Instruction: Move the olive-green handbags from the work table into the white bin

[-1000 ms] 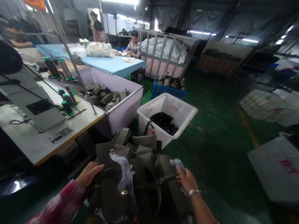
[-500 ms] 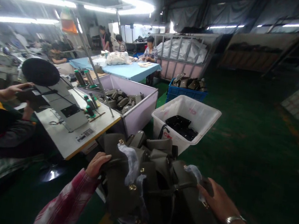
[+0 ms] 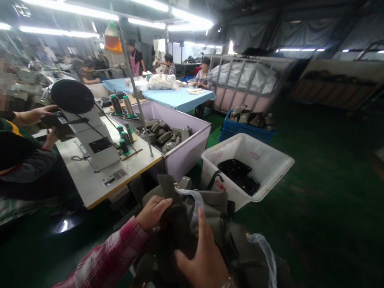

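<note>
My left hand [image 3: 153, 213] is closed on the upper left edge of a dark olive-grey handbag [image 3: 175, 235], with the thumb on top. Clear plastic wrap [image 3: 191, 195] covers a handle or strap with gold-coloured fittings on this bag. My right hand [image 3: 203, 262] lies against the bag's right side, thumb and forefinger spread apart and the forefinger at the wrap; its other fingers are partly hidden. Below and to the right is a heap of similar bags [image 3: 252, 252], another one with a plastic-wrapped strap [image 3: 267, 254]. What supports the heap is mostly hidden.
A white plastic bin [image 3: 264, 185] with black pieces stands just beyond the heap. Behind it are a blue crate [image 3: 245, 133] and a lilac box [image 3: 187, 150] of bags. At left, a co-worker [image 3: 19, 155] sits at a sewing machine [image 3: 91, 136] on a white table [image 3: 102, 189].
My right hand has left the bag on the right and moved left to the bag in my left hand. That bag is now turned and tilted. The view has shifted slightly left.
</note>
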`<action>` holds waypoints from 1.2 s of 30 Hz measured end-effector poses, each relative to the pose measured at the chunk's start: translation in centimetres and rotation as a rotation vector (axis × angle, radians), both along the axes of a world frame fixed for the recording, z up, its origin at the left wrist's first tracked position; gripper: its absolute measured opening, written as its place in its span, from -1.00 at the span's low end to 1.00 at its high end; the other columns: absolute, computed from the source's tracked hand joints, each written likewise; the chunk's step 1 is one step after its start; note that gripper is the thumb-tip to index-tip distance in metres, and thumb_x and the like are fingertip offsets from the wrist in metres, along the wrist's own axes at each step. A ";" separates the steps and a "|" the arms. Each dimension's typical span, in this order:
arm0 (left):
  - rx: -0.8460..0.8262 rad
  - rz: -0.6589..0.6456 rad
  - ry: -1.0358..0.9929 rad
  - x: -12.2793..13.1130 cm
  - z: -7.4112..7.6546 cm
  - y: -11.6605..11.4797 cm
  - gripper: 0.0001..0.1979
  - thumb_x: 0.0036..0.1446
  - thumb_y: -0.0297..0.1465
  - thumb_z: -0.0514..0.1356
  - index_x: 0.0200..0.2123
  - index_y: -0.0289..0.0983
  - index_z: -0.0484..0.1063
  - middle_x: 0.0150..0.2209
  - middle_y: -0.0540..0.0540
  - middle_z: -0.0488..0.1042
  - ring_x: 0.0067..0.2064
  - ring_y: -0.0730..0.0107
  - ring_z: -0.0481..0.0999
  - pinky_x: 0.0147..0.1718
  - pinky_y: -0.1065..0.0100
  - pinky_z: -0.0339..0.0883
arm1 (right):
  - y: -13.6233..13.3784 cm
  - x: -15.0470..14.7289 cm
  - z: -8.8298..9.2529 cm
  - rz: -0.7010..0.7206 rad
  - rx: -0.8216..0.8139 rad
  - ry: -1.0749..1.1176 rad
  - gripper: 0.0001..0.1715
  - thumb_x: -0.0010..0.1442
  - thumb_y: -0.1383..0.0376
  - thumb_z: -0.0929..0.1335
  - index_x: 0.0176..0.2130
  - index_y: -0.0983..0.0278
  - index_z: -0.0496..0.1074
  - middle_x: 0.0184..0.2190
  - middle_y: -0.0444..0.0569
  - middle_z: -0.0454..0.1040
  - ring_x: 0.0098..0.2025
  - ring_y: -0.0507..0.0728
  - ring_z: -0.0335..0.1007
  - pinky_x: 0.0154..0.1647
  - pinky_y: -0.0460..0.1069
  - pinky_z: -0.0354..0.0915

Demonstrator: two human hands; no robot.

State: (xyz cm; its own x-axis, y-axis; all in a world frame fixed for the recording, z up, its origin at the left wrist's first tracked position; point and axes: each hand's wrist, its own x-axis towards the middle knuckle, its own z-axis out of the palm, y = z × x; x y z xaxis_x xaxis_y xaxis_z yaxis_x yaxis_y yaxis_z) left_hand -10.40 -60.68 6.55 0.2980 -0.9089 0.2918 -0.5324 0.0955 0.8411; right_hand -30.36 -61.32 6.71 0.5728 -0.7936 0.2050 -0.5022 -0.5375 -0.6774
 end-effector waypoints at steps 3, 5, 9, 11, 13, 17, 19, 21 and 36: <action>0.010 -0.034 0.161 0.0 0.9 -2.9 -0.42 0.19 -0.05 -0.03 -0.72 -0.33 0.19 -0.71 0.03 0.08 -0.63 0.57 0.08 -0.66 0.48 0.01 | -3.3 1.2 0.8 -0.119 0.148 -0.068 0.06 -0.13 0.41 0.28 0.30 0.36 -0.20 0.17 0.17 0.18 0.15 0.22 0.20 0.16 0.15 0.21; -0.037 -0.050 0.252 0.1 2.1 -5.0 -0.42 0.22 -0.06 -0.06 -0.70 -0.34 0.19 -0.70 0.03 0.08 -0.64 0.58 0.08 -0.66 0.48 0.01 | -6.1 2.0 2.1 -0.156 0.233 -0.102 -0.01 -0.13 0.41 0.28 0.27 0.37 -0.07 -0.02 0.12 0.40 -0.03 0.20 0.38 0.03 0.12 0.31; -0.260 -0.055 0.262 1.2 5.0 -6.5 -0.54 0.23 -0.12 -0.01 -0.45 -0.38 0.41 -0.51 -0.06 0.36 -0.50 0.52 0.33 -0.51 0.49 0.26 | -13.2 3.1 5.3 -0.108 0.052 -0.087 -0.22 -0.11 0.36 0.31 0.15 0.32 0.21 -0.22 0.00 0.48 -0.21 0.14 0.43 -0.09 0.04 0.34; -0.518 0.051 0.257 2.4 5.0 -5.2 -0.65 0.23 -0.21 0.04 -0.13 -0.35 0.42 -0.24 -0.15 0.44 -0.27 0.38 0.45 -0.31 0.37 0.39 | -17.2 3.2 6.4 -0.087 -0.101 -0.009 -0.20 -0.08 0.34 0.31 0.18 0.32 0.18 -0.23 0.00 0.47 -0.23 0.13 0.42 -0.11 0.03 0.33; -0.710 0.256 0.282 3.8 3.2 -3.1 -0.65 0.24 -0.28 0.03 0.02 -0.30 0.35 -0.11 -0.18 0.41 -0.12 0.25 0.45 -0.18 0.22 0.41 | -21.0 3.2 6.4 -0.033 -0.187 0.084 -0.17 -0.06 0.33 0.31 0.21 0.33 0.12 -0.20 0.02 0.45 -0.23 0.13 0.41 -0.11 0.02 0.32; -0.346 0.407 0.390 5.2 -5.8 1.0 -0.60 0.22 -0.27 0.07 0.10 -0.24 0.27 0.07 -0.19 0.31 0.05 0.21 0.36 -0.01 0.17 0.32 | -26.8 3.5 2.4 0.050 -0.191 0.383 -0.14 -0.01 0.37 0.29 0.26 0.31 0.01 -0.11 0.05 0.42 -0.14 0.17 0.39 -0.06 0.04 0.29; -0.040 0.315 0.423 4.1 -11.3 2.8 -0.53 0.20 -0.21 0.08 0.15 -0.20 0.20 0.18 -0.19 0.18 0.18 0.15 0.22 0.09 0.10 0.22 | -27.9 3.7 -1.4 0.075 -0.136 0.561 -0.12 0.01 0.41 0.27 0.28 0.32 -0.06 0.02 0.10 0.34 0.00 0.18 0.32 0.04 0.04 0.22; 0.134 0.185 0.419 1.9 -15.8 4.6 -0.47 0.18 -0.17 0.08 0.20 -0.17 0.13 0.24 -0.17 0.09 0.25 0.12 0.08 0.17 0.02 0.07 | -28.0 3.6 -5.6 0.121 -0.062 0.682 -0.08 0.00 0.42 0.28 0.30 0.35 -0.10 0.14 0.13 0.21 0.11 0.18 0.22 0.12 0.01 0.15; 0.239 -0.020 0.447 -1.6 -18.9 7.8 -0.57 0.24 -0.17 -0.01 0.13 -0.13 0.26 0.24 -0.15 0.09 0.25 0.10 0.07 0.20 -0.02 0.00 | -26.6 3.6 -14.9 0.443 0.275 0.838 -0.41 -0.10 0.27 0.42 -0.01 0.17 0.44 -0.03 0.01 0.40 -0.01 0.21 0.34 0.08 0.04 0.20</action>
State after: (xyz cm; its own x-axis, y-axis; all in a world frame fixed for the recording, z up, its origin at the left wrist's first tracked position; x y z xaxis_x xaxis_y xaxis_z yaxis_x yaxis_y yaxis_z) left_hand -12.01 -52.90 -12.33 0.3282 -0.9415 -0.0767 -0.1156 -0.1207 0.9859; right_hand -26.74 -87.91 -8.16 0.7059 -0.4312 -0.5619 -0.6675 -0.6702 -0.3243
